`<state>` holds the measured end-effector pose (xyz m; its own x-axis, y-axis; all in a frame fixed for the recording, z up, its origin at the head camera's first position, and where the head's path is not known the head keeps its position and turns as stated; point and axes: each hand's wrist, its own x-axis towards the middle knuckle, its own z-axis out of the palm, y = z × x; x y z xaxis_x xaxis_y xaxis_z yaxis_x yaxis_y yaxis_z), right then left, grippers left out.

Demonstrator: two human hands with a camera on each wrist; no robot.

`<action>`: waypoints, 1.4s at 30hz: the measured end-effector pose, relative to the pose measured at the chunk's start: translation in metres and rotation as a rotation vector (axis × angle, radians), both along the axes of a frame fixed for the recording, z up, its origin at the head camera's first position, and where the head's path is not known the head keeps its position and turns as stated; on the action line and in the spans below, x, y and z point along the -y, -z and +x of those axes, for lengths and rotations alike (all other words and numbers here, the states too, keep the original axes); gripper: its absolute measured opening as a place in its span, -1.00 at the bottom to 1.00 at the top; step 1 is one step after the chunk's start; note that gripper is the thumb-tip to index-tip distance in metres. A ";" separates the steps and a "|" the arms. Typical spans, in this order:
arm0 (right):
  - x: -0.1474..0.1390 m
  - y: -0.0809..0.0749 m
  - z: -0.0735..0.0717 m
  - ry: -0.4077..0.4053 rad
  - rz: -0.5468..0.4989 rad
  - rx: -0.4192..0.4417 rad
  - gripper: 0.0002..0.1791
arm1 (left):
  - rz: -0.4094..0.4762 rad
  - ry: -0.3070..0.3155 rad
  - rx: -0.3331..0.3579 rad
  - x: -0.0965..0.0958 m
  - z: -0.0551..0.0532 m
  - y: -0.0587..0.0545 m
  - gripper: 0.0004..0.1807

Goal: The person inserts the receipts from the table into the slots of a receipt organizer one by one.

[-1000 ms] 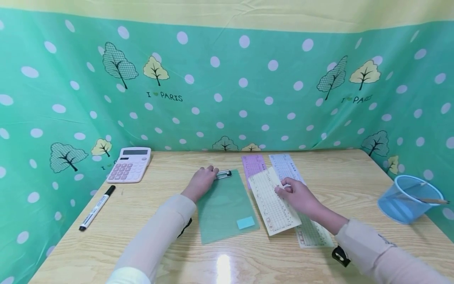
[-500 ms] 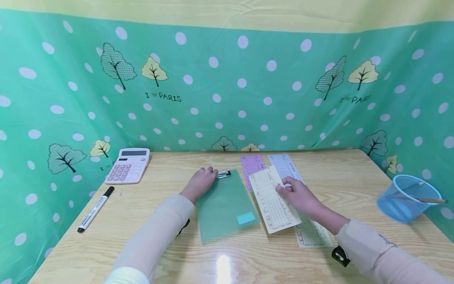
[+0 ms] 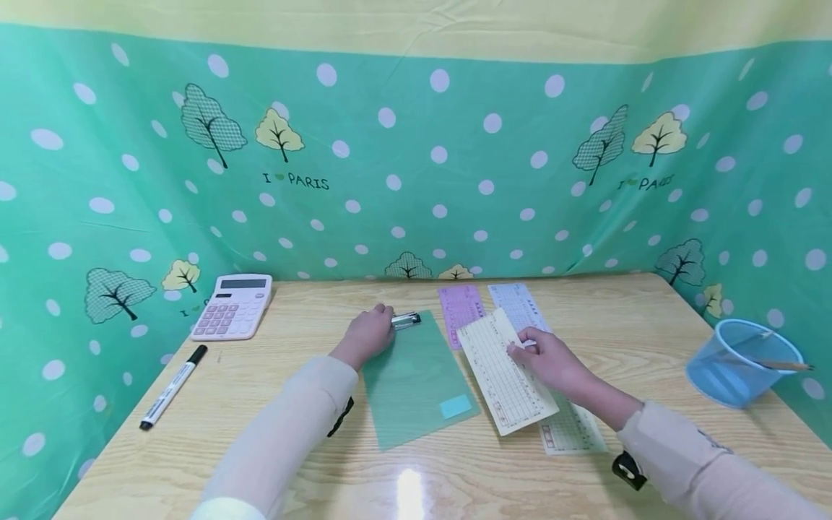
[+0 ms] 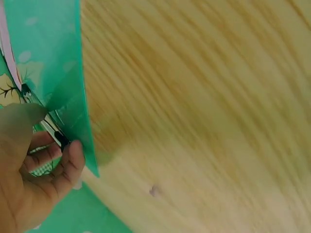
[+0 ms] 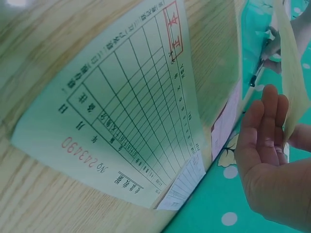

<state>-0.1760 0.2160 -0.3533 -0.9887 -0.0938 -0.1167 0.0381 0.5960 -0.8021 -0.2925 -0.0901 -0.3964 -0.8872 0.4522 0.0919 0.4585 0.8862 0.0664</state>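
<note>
My left hand (image 3: 367, 336) pinches the metal clip (image 3: 406, 321) at the far end of a translucent green clip folder (image 3: 416, 383) with a pale blue label. In the left wrist view, thumb and fingertips sit on either side of the clip (image 4: 48, 125). To the right, my right hand (image 3: 552, 361) holds a pale yellow receipt slip (image 3: 497, 375) by its right edge, between thumb and fingers. Under that hand lies a green receipt slip (image 3: 575, 433) on the table, its printed grid and red number readable in the right wrist view. A purple slip (image 3: 460, 307) and a blue slip (image 3: 518, 303) lie behind, partly covered.
A pink calculator (image 3: 234, 307) lies at the back left, with a black-capped marker (image 3: 172, 388) in front of it. On the right stands a blue mesh pen cup (image 3: 734, 368) with a pencil (image 3: 780, 365) leaning in it. A patterned green curtain (image 3: 416, 173) bounds the table.
The folder has turned slightly, its near end swinging to the right. The yellow slip's lower end has shifted a little right. Both hands keep their holds.
</note>
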 end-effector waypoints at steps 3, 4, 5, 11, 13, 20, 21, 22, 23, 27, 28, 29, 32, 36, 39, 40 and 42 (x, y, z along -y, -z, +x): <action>-0.001 0.000 0.001 -0.003 0.007 0.004 -0.77 | 0.132 -0.084 0.071 -0.003 0.002 -0.001 -0.66; 0.000 0.000 0.001 0.001 0.007 0.009 -0.78 | 0.165 -0.109 0.088 -0.004 0.003 -0.001 -0.64; -0.001 0.001 0.000 -0.001 0.009 0.008 -0.78 | 0.192 -0.131 0.102 -0.005 0.004 -0.002 -0.62; -0.003 0.002 0.000 -0.004 0.006 0.005 -0.77 | 0.222 -0.160 0.094 -0.013 0.005 -0.003 -0.73; -0.004 0.002 0.000 -0.003 -0.003 0.009 -0.77 | 0.214 -0.150 0.070 -0.015 0.005 -0.001 -0.77; -0.003 0.002 0.001 -0.009 -0.023 0.011 -0.78 | 0.163 -0.073 -0.036 -0.012 0.004 0.010 -0.82; -0.003 0.002 0.001 -0.008 -0.026 0.012 -0.78 | 0.149 -0.055 -0.053 -0.011 0.004 0.012 -0.83; -0.003 0.002 0.001 -0.008 -0.029 0.014 -0.78 | 0.134 -0.036 -0.073 -0.010 0.005 0.013 -0.83; -0.003 0.002 0.001 -0.008 -0.033 0.014 -0.78 | 0.117 -0.019 -0.088 -0.009 0.005 0.015 -0.82; -0.003 0.001 0.001 -0.014 -0.042 0.011 -0.76 | 0.049 0.042 -0.157 -0.005 0.006 0.020 -0.82; -0.003 0.002 0.001 -0.015 -0.043 0.011 -0.76 | 0.035 0.053 -0.173 -0.003 0.006 0.021 -0.81; -0.003 0.002 0.001 -0.017 -0.043 0.011 -0.76 | 0.022 0.063 -0.185 -0.002 0.007 0.022 -0.79; -0.002 0.002 0.001 -0.010 -0.040 0.014 -0.78 | -0.012 0.088 -0.222 0.000 0.007 0.023 -0.74; -0.001 0.002 0.001 -0.005 -0.029 0.010 -0.79 | -0.054 0.109 -0.270 0.002 0.005 0.025 -0.72; 0.000 0.000 0.002 -0.006 -0.026 0.007 -0.79 | -0.075 0.112 -0.283 0.001 0.002 0.027 -0.73; 0.000 0.000 0.002 -0.006 -0.028 0.007 -0.80 | -0.079 0.110 -0.282 0.001 0.002 0.027 -0.73; 0.001 0.000 0.001 -0.005 -0.032 0.007 -0.80 | -0.085 0.103 -0.276 0.001 0.001 0.027 -0.72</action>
<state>-0.1746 0.2151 -0.3537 -0.9875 -0.1022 -0.1202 0.0409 0.5702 -0.8205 -0.2914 -0.0915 -0.4236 -0.7834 0.5545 0.2806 0.5363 0.8314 -0.1456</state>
